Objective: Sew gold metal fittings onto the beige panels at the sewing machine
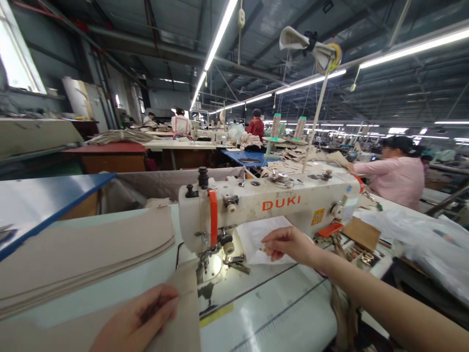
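Observation:
My left hand [137, 320] lies at the bottom left, fingers curled onto a beige fabric piece [183, 303] that runs up to the needle of a white DUKI sewing machine [271, 203]. My right hand [287, 244] reaches in from the right under the machine's arm. Its fingers are pinched on a small item I cannot make out, just above a white sheet [256, 237] on the machine bed.
A stack of long beige pieces [84, 259] lies to the left, beside a blue-edged table [44, 205]. Thread cones [275, 127] stand behind the machine. A person in pink [397, 176] works at the right; others sit farther back. Clear plastic bags [428, 239] lie at right.

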`<state>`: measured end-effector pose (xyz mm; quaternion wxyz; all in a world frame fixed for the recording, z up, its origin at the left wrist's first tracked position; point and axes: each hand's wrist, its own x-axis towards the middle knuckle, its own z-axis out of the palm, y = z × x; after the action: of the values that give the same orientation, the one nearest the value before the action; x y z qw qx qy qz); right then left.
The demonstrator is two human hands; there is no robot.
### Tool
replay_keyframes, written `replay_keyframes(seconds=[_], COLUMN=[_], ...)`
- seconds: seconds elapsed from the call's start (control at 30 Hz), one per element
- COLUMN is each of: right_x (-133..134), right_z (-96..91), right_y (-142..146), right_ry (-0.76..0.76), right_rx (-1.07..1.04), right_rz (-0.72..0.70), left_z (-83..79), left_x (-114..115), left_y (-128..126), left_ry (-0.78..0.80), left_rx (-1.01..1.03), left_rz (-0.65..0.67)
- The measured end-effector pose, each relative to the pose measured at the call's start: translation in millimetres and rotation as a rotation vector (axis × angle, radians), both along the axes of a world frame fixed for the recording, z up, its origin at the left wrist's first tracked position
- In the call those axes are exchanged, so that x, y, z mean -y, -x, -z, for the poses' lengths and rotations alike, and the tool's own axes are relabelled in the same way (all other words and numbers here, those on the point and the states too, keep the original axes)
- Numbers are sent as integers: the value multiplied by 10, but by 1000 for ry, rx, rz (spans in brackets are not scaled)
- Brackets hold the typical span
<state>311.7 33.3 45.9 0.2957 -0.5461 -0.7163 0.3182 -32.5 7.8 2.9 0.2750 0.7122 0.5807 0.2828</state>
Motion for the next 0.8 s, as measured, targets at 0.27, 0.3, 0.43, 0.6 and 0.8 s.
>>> replay_keyframes(seconds=[0.27,0.3,0.43,0.6,0.8], right_x=[484,486,393,307,346], right_z=[107,144,313,480,510], right_y=[971,1089,1410,1591,1697], right_ry=[609,642,519,333,164], right_rx=[-757,-798,-802,-753,-705], right_rz=[-163,-162,-147,-110,-78], left_z=[-187,-186,-216,-233,-172], left_x=[212,231,298,345,350], left_y=[-82,-79,-76,-119,-122], left_ry=[18,15,-3,-38,-128], left_rx=[132,151,206,214,122], left_rz=[36,29,10,32,-11])
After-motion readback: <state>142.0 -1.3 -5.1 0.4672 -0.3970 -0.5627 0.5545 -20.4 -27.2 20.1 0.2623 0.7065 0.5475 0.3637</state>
